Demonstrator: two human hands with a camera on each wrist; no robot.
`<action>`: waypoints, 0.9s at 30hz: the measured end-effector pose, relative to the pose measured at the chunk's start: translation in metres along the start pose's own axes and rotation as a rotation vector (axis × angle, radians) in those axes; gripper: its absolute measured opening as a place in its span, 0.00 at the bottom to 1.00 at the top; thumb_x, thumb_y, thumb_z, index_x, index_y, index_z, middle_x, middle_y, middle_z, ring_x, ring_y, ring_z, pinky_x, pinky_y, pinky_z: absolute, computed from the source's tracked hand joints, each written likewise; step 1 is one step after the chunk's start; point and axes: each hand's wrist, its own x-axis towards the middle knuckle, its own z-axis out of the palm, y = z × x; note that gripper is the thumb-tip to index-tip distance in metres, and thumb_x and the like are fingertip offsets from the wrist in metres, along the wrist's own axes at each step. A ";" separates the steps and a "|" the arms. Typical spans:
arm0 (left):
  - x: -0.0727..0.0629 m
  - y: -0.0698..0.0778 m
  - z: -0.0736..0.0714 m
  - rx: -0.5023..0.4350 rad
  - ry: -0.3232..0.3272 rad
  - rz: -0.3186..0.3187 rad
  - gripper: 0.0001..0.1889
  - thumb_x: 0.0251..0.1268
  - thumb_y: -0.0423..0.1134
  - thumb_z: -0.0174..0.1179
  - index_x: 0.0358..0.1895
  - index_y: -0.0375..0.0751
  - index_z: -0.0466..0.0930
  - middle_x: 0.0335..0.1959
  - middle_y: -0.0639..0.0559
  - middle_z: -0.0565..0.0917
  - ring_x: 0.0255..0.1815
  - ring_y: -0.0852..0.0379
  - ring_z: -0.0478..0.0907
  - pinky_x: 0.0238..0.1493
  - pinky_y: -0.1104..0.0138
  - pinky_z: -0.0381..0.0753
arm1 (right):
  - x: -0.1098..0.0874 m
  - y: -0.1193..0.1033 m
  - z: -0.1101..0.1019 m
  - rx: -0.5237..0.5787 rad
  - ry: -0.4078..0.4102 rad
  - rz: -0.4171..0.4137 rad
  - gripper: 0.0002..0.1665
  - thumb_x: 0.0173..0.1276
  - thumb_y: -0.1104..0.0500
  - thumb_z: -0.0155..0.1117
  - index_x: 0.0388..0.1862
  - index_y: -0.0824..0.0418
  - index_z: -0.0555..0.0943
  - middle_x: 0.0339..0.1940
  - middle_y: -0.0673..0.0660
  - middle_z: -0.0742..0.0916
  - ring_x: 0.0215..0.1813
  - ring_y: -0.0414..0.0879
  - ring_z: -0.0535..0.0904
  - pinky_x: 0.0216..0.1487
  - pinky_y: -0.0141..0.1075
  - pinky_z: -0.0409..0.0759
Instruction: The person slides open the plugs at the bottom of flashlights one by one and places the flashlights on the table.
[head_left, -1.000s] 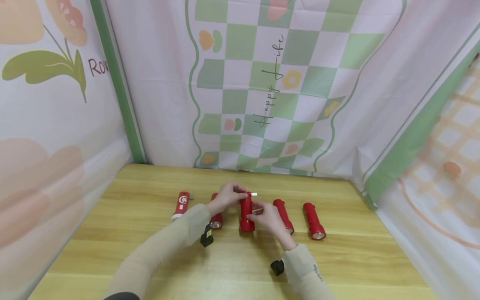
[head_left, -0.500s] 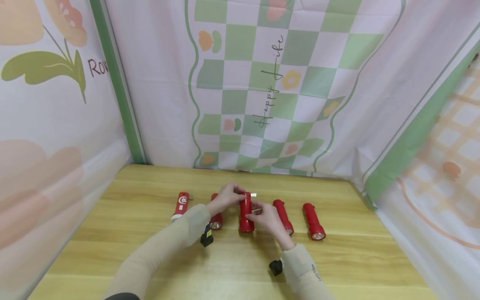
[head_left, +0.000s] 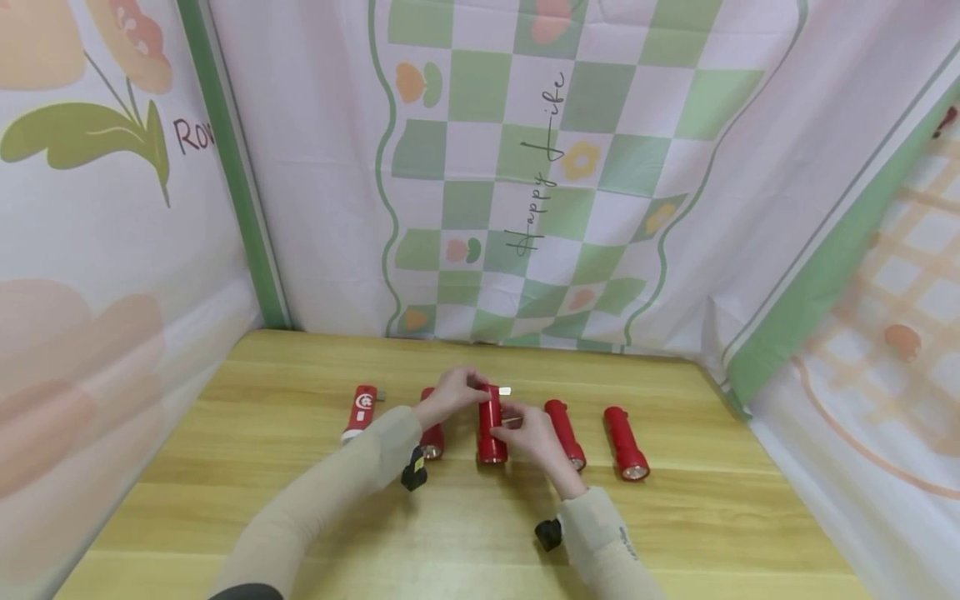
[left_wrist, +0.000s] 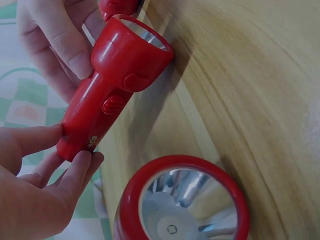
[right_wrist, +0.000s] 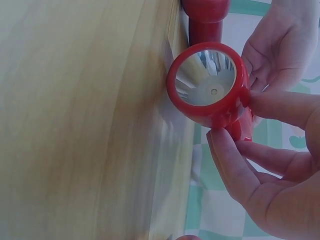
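flashlight (head_left: pixel 489 415) in fingers (right_wrist: pixel 282 107), long axis fore-and-aft, lens (right_wrist: pixel 207 80) toward person (head_left: pixel 285 517)

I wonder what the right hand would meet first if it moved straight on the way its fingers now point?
First, the right hand would meet the middle flashlight, which it holds; beyond that, perhaps the left hand, though depth is unclear.

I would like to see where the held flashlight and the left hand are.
Held flashlight (left_wrist: pixel 93 103): left wrist view, on its red barrel.
Left hand (head_left: pixel 453 396): head view, on its back.
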 end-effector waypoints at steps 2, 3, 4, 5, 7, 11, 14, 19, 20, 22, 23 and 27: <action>0.001 -0.001 0.000 -0.001 -0.001 -0.003 0.15 0.58 0.32 0.67 0.49 0.31 0.82 0.48 0.37 0.86 0.52 0.43 0.82 0.60 0.55 0.81 | 0.000 0.001 0.000 0.002 0.001 0.001 0.23 0.61 0.67 0.70 0.57 0.68 0.81 0.49 0.66 0.88 0.47 0.58 0.87 0.49 0.46 0.88; 0.001 -0.001 0.001 -0.001 -0.003 -0.005 0.15 0.59 0.32 0.67 0.49 0.32 0.82 0.48 0.37 0.86 0.52 0.43 0.82 0.60 0.56 0.81 | 0.000 0.001 0.001 0.002 0.002 0.000 0.23 0.62 0.67 0.69 0.57 0.68 0.81 0.49 0.66 0.88 0.47 0.57 0.87 0.49 0.46 0.88; 0.002 -0.001 0.001 0.001 -0.004 -0.005 0.15 0.59 0.32 0.67 0.49 0.31 0.82 0.48 0.37 0.86 0.52 0.43 0.82 0.60 0.56 0.81 | 0.001 0.001 0.001 0.002 0.003 0.000 0.23 0.62 0.67 0.69 0.57 0.68 0.81 0.49 0.66 0.88 0.47 0.57 0.87 0.49 0.46 0.88; 0.002 -0.001 0.001 0.000 -0.007 -0.005 0.15 0.59 0.32 0.67 0.49 0.31 0.81 0.49 0.37 0.86 0.52 0.43 0.82 0.60 0.56 0.81 | 0.001 0.001 0.001 0.003 0.003 0.001 0.23 0.62 0.67 0.69 0.57 0.68 0.81 0.49 0.66 0.88 0.47 0.57 0.88 0.49 0.46 0.88; 0.003 -0.002 0.002 0.000 -0.011 -0.004 0.15 0.59 0.31 0.66 0.49 0.31 0.81 0.49 0.37 0.85 0.52 0.43 0.82 0.59 0.56 0.81 | 0.001 0.001 0.001 0.006 0.004 -0.001 0.23 0.62 0.68 0.69 0.57 0.69 0.81 0.49 0.66 0.88 0.47 0.57 0.88 0.49 0.46 0.88; 0.004 -0.001 0.003 -0.005 -0.024 -0.018 0.14 0.61 0.30 0.65 0.50 0.30 0.81 0.49 0.36 0.85 0.53 0.43 0.81 0.59 0.56 0.82 | 0.001 0.001 0.000 0.004 0.005 -0.005 0.23 0.62 0.68 0.68 0.57 0.69 0.80 0.49 0.67 0.88 0.47 0.58 0.87 0.49 0.47 0.88; 0.004 -0.001 0.003 -0.001 -0.029 -0.027 0.14 0.61 0.30 0.65 0.50 0.31 0.81 0.50 0.36 0.85 0.53 0.43 0.82 0.59 0.56 0.82 | 0.001 0.001 0.000 0.004 0.003 -0.004 0.23 0.63 0.68 0.68 0.58 0.70 0.80 0.49 0.67 0.88 0.48 0.58 0.87 0.50 0.47 0.87; 0.005 -0.001 0.004 0.024 -0.035 -0.016 0.14 0.61 0.30 0.64 0.50 0.30 0.81 0.49 0.36 0.85 0.52 0.43 0.82 0.59 0.57 0.82 | 0.002 0.001 0.001 0.017 0.000 0.005 0.23 0.64 0.67 0.67 0.58 0.70 0.79 0.50 0.68 0.87 0.49 0.60 0.87 0.51 0.47 0.87; 0.005 -0.001 0.004 0.026 -0.037 -0.015 0.14 0.61 0.30 0.64 0.50 0.30 0.81 0.50 0.36 0.85 0.53 0.43 0.82 0.59 0.57 0.82 | 0.002 0.001 0.001 0.018 -0.001 0.005 0.23 0.64 0.68 0.67 0.58 0.71 0.79 0.50 0.68 0.87 0.49 0.60 0.87 0.51 0.47 0.87; 0.005 -0.001 0.005 0.033 -0.042 -0.011 0.15 0.61 0.30 0.64 0.51 0.29 0.81 0.50 0.36 0.85 0.53 0.43 0.82 0.60 0.56 0.82 | 0.002 0.002 0.001 0.009 0.000 -0.006 0.22 0.64 0.68 0.67 0.58 0.72 0.79 0.49 0.69 0.87 0.49 0.60 0.87 0.51 0.47 0.87; 0.005 -0.002 0.005 0.034 -0.044 -0.009 0.15 0.61 0.29 0.64 0.51 0.29 0.80 0.50 0.35 0.85 0.54 0.42 0.81 0.60 0.56 0.82 | 0.002 0.003 0.001 0.008 0.000 -0.008 0.22 0.64 0.68 0.67 0.58 0.72 0.79 0.49 0.69 0.87 0.49 0.60 0.87 0.51 0.47 0.87; 0.005 -0.003 0.007 0.029 -0.051 -0.007 0.16 0.61 0.29 0.64 0.52 0.28 0.80 0.51 0.35 0.84 0.55 0.41 0.81 0.61 0.55 0.81 | 0.002 0.004 0.002 0.009 0.004 -0.022 0.22 0.64 0.68 0.67 0.57 0.72 0.79 0.50 0.69 0.87 0.49 0.61 0.87 0.51 0.47 0.87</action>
